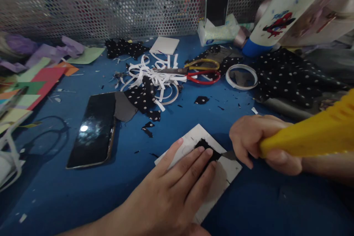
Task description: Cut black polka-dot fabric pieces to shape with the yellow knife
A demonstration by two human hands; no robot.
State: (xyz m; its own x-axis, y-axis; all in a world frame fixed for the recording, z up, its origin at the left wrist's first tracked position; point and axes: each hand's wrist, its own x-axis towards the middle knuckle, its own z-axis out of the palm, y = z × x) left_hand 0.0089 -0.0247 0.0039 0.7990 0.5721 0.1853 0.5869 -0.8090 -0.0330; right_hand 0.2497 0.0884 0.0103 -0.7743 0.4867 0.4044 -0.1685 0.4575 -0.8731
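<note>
A white card with a black patch lies tilted on the blue table. Across it my left hand lies flat, fingers stretched out and fingertips over the patch. My right hand is closed around a yellow utility knife, whose handle runs off to the right. Its dark blade reaches the card's right side, beside the black patch; whether the tip is cutting in, I cannot tell.
A phone lies at left. Beyond the card are scissors, white paper strips, a tape roll and black dotted fabric. A Spider-Man bottle stands at back right, before a perforated metal panel.
</note>
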